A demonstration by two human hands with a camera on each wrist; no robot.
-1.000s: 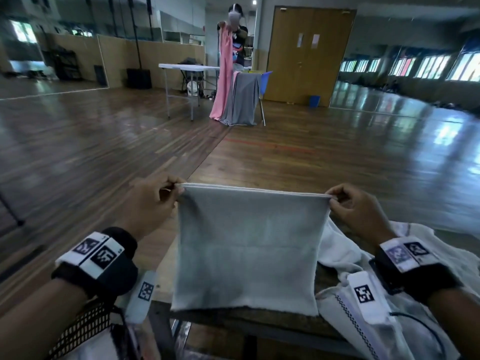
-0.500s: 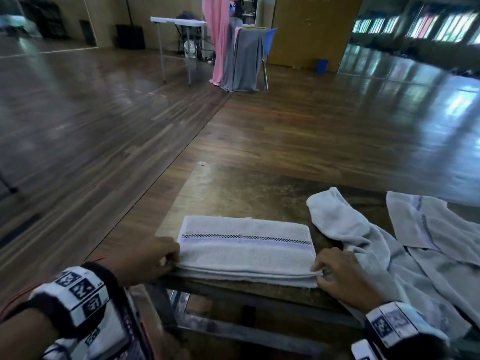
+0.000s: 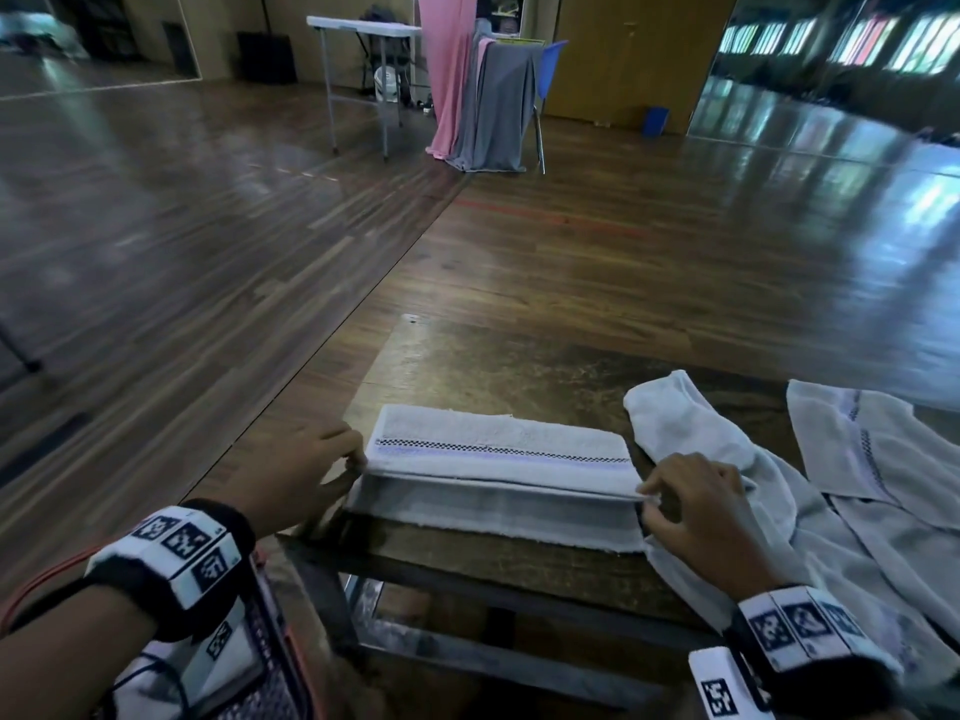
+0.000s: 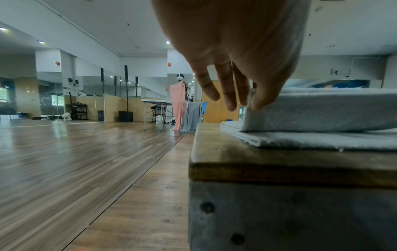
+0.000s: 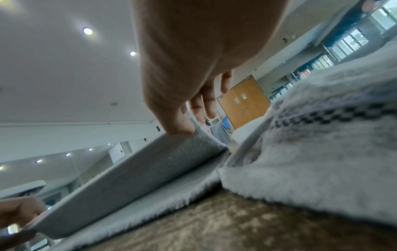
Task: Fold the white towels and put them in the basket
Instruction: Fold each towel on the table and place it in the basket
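Observation:
A white towel [image 3: 498, 459] with a chequered stripe lies partly folded near the front edge of the wooden table [image 3: 519, 366]. Its top layers are lifted off the lowest layer, which lies flat. My left hand [image 3: 356, 457] pinches the lifted layers at the towel's left end [image 4: 251, 101]. My right hand [image 3: 649, 498] pinches them at the right end [image 5: 189, 129]. The towel [image 4: 322, 110] [image 5: 133, 171] shows in both wrist views as a raised flap over a flat layer. No basket is in view.
Two more white towels lie loose to the right: one bunched [image 3: 691, 433], one spread with a stripe [image 3: 872, 459]. Across the wooden floor stand a folding table [image 3: 363, 28], a chair draped with pink and grey cloth [image 3: 488, 96], and a person.
A second ago both hands held the towel hanging upright above the table. It was then laid down folded on the table. Now both hands lift its top layers at the two ends.

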